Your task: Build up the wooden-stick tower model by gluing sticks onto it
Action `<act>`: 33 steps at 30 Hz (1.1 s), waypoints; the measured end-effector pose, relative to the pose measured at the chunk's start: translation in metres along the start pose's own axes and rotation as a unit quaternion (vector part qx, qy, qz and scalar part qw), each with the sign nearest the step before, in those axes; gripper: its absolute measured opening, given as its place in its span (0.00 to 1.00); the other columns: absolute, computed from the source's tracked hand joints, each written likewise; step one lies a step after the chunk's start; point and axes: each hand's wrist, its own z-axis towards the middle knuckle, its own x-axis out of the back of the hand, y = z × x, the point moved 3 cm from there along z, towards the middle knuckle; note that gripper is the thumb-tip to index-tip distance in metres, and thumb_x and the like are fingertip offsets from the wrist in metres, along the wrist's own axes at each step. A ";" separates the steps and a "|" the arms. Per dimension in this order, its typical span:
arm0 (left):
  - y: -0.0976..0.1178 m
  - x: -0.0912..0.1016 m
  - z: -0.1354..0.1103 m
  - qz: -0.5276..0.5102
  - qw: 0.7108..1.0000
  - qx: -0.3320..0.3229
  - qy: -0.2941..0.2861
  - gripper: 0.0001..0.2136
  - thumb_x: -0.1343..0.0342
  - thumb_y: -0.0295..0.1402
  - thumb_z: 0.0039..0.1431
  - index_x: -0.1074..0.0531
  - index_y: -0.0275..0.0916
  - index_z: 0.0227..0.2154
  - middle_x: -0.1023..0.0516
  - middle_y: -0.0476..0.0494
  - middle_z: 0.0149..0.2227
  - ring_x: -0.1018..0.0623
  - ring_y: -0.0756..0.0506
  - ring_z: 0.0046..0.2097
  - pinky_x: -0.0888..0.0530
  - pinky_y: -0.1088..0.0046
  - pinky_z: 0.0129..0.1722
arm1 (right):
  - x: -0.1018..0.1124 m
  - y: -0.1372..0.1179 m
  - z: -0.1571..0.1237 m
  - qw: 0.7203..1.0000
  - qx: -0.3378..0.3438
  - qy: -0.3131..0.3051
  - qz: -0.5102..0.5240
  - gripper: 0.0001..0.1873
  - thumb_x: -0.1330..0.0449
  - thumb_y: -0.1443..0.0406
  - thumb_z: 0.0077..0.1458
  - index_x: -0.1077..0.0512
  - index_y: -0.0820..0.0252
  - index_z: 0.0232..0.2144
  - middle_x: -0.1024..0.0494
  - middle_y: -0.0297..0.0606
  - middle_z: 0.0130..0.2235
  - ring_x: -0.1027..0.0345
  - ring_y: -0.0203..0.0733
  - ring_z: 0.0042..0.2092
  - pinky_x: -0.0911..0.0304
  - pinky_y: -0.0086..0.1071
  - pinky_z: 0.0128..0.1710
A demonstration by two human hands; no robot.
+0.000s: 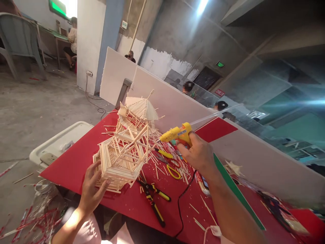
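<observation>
My right hand (199, 152) is wrapped around a yellow hot glue gun (175, 134). A clear glue stick (210, 117) juts from its back, and its nozzle points left, close to a wooden-stick model (119, 162). This model is a many-sided frame of pale sticks with crossed sticks on top. My left hand (93, 189) grips its near left edge, thumb in front and fingers at the side. Behind it stands a second stick structure with a pointed roof (141, 108). Whether the nozzle touches a stick, I cannot tell.
On the red table (76, 159) lie black-and-yellow pliers (153, 200), yellow-handled scissors (174, 171), loose sticks and a black cord (180, 203). White boards (162, 98) edge the far side. A white stool (61, 139) stands left; several people sit beyond.
</observation>
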 end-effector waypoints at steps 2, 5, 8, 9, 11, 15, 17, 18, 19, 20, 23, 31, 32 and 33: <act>-0.003 -0.001 -0.001 0.007 1.000 -0.001 -0.008 0.14 0.43 0.37 0.61 0.26 0.43 0.49 0.32 0.36 0.57 0.30 0.35 0.59 0.28 0.54 0.55 | -0.001 0.000 0.000 1.000 0.001 0.006 0.001 0.13 0.45 0.53 0.51 0.33 0.56 0.31 0.27 0.37 0.24 0.35 0.43 0.26 0.51 0.32 0.26; -0.006 -0.001 -0.001 0.010 1.000 -0.004 -0.009 0.15 0.42 0.38 0.60 0.27 0.43 0.50 0.30 0.35 0.56 0.30 0.35 0.58 0.27 0.54 0.54 | 0.000 0.000 0.001 1.000 -0.014 0.024 0.006 0.12 0.45 0.54 0.51 0.33 0.56 0.31 0.26 0.38 0.25 0.35 0.43 0.26 0.51 0.33 0.26; -0.006 0.000 0.000 0.007 1.000 -0.004 -0.003 0.13 0.43 0.37 0.61 0.26 0.43 0.48 0.29 0.35 0.55 0.29 0.36 0.57 0.26 0.55 0.53 | 0.005 -0.001 0.003 0.998 -0.037 0.052 0.029 0.14 0.44 0.53 0.51 0.31 0.56 0.32 0.27 0.37 0.24 0.36 0.43 0.26 0.50 0.33 0.25; -0.006 0.000 0.000 0.007 1.000 -0.002 -0.002 0.13 0.43 0.37 0.61 0.25 0.43 0.47 0.29 0.35 0.54 0.28 0.36 0.57 0.26 0.55 0.53 | 0.008 -0.003 0.004 0.997 -0.043 0.060 0.039 0.15 0.44 0.52 0.51 0.31 0.56 0.33 0.27 0.37 0.24 0.36 0.43 0.25 0.50 0.33 0.25; -0.008 0.000 -0.001 0.008 1.000 0.006 -0.006 0.12 0.43 0.37 0.61 0.25 0.43 0.46 0.28 0.36 0.54 0.28 0.36 0.56 0.26 0.56 0.52 | 0.016 -0.009 0.007 0.995 -0.052 0.068 0.057 0.18 0.43 0.50 0.51 0.30 0.57 0.35 0.28 0.36 0.23 0.36 0.43 0.25 0.50 0.34 0.25; -0.013 0.002 -0.002 0.004 0.999 0.033 -0.007 0.11 0.44 0.39 0.61 0.24 0.42 0.44 0.27 0.36 0.53 0.27 0.36 0.55 0.26 0.57 0.51 | 0.032 -0.023 0.013 0.993 -0.046 0.077 0.078 0.25 0.41 0.44 0.49 0.29 0.57 0.38 0.27 0.37 0.25 0.35 0.43 0.26 0.49 0.34 0.25; -0.013 0.004 0.000 -0.006 0.999 0.053 -0.001 0.11 0.45 0.40 0.62 0.23 0.42 0.42 0.26 0.36 0.52 0.26 0.37 0.54 0.25 0.59 0.49 | 0.035 -0.026 0.013 0.993 -0.037 0.081 0.077 0.26 0.41 0.44 0.49 0.28 0.57 0.39 0.26 0.37 0.27 0.33 0.43 0.28 0.49 0.33 0.26; -0.013 0.006 0.001 -0.014 0.998 0.064 0.004 0.12 0.45 0.41 0.63 0.22 0.42 0.41 0.26 0.37 0.51 0.25 0.37 0.53 0.25 0.60 0.48 | 0.034 -0.026 0.013 0.994 -0.034 0.078 0.075 0.25 0.41 0.44 0.49 0.28 0.57 0.40 0.25 0.37 0.28 0.33 0.43 0.28 0.49 0.33 0.26; -0.012 0.007 0.003 -0.025 0.997 0.075 0.007 0.12 0.46 0.42 0.63 0.22 0.42 0.40 0.25 0.37 0.50 0.25 0.38 0.52 0.25 0.62 0.46 | 0.032 -0.026 0.011 0.994 -0.031 0.073 0.072 0.25 0.41 0.45 0.49 0.28 0.57 0.40 0.25 0.38 0.28 0.33 0.43 0.28 0.49 0.33 0.25; -0.012 0.009 0.005 -0.037 0.996 0.085 0.010 0.12 0.46 0.42 0.63 0.22 0.42 0.39 0.25 0.38 0.50 0.24 0.39 0.51 0.25 0.64 0.45 | 0.029 -0.025 0.009 0.995 -0.028 0.068 0.070 0.24 0.41 0.47 0.50 0.28 0.58 0.40 0.25 0.38 0.28 0.33 0.43 0.28 0.50 0.33 0.25; -0.013 0.015 0.012 -0.072 0.991 0.109 0.015 0.12 0.47 0.42 0.64 0.22 0.41 0.38 0.24 0.39 0.48 0.23 0.40 0.49 0.25 0.67 0.45 | 0.017 -0.021 -0.001 0.995 -0.020 0.063 0.073 0.23 0.42 0.49 0.50 0.28 0.59 0.40 0.24 0.39 0.29 0.33 0.43 0.28 0.50 0.33 0.25; -0.026 0.026 0.016 -0.058 0.984 0.146 0.087 0.16 0.43 0.45 0.60 0.25 0.38 0.41 0.23 0.40 0.45 0.24 0.41 0.48 0.28 0.66 0.49 | -0.004 -0.015 -0.022 0.988 -0.004 0.110 0.112 0.22 0.44 0.51 0.53 0.28 0.62 0.40 0.22 0.43 0.32 0.30 0.46 0.31 0.46 0.35 0.26; -0.022 0.030 0.015 -0.047 0.983 0.136 0.110 0.17 0.42 0.45 0.59 0.26 0.38 0.44 0.24 0.40 0.47 0.25 0.41 0.50 0.28 0.65 0.51 | -0.005 -0.014 -0.024 0.987 -0.006 0.107 0.120 0.21 0.43 0.51 0.53 0.28 0.61 0.39 0.22 0.43 0.31 0.30 0.47 0.31 0.46 0.35 0.26; -0.016 0.034 0.012 -0.033 0.983 0.120 0.133 0.18 0.42 0.44 0.59 0.27 0.39 0.46 0.25 0.39 0.49 0.25 0.41 0.51 0.29 0.64 0.53 | -0.007 -0.013 -0.025 0.986 -0.009 0.102 0.129 0.20 0.43 0.51 0.52 0.28 0.61 0.38 0.23 0.43 0.30 0.30 0.47 0.31 0.46 0.35 0.26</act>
